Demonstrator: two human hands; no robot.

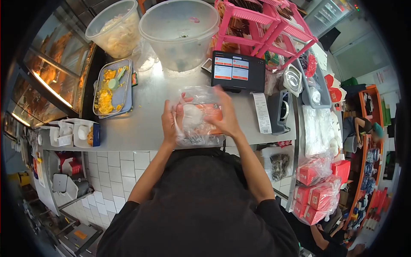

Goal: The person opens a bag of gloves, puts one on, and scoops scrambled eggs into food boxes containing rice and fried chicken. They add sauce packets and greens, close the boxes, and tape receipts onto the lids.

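Left hand (pixel 170 124) is cupped against the side of a clear plastic bag (pixel 200 140), thumb and fingers half curled; whether they grip it, I cannot tell; the right hand (pixel 225 115) is blurred, its fingers spread over the other side of the bag, and its hold cannot be told either. The bag lies between the two hands, over the near edge of the metal counter (pixel 150 100), just in front of the person's dark shirt (pixel 205 201); a white bundle (pixel 193 115) and something orange (pixel 214 110) show through the plastic.

Beyond the bag stands a tablet (pixel 244 76) with a lit screen; to its right are a receipt (pixel 262 113) and a tape dispenser (pixel 280 115); to the left lies a tray (pixel 125 94) of yellow food with a green spoon (pixel 114 81) in it; behind stands a big clear tub (pixel 171 51), near a pink rack (pixel 252 18).
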